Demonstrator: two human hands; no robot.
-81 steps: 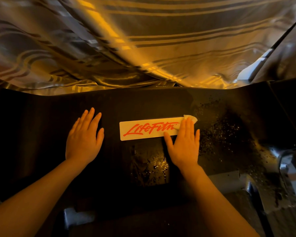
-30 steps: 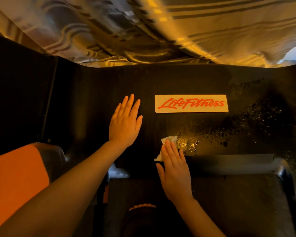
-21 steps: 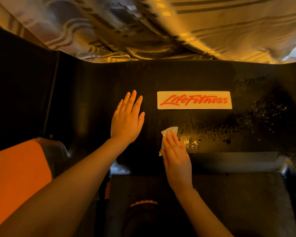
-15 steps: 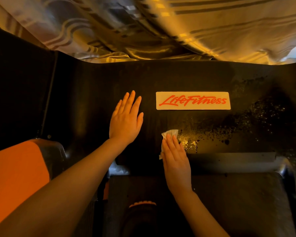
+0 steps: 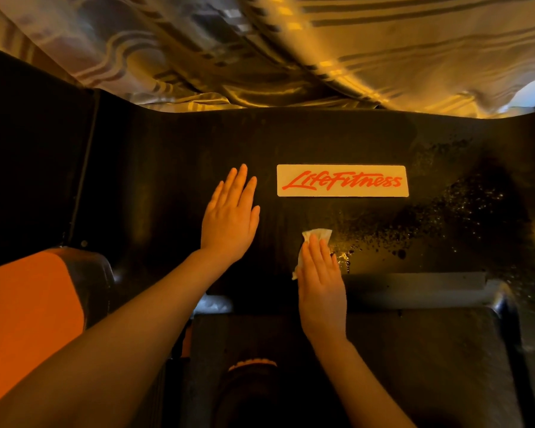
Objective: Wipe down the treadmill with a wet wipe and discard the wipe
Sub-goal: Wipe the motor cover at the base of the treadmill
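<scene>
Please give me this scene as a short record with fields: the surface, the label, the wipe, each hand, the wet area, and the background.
surface: black treadmill cover, dark and dimly lit
label: white sticker with red "LifeFitness" lettering, uncovered
wipe: white wet wipe, below the sticker, mostly hidden under the right hand
right hand: flat, fingers straight, pressing the wipe on the cover
left hand: flat on the cover, left of the sticker, holding nothing
wet area: shiny droplets right of the wipe
background: striped curtain above the cover
</scene>
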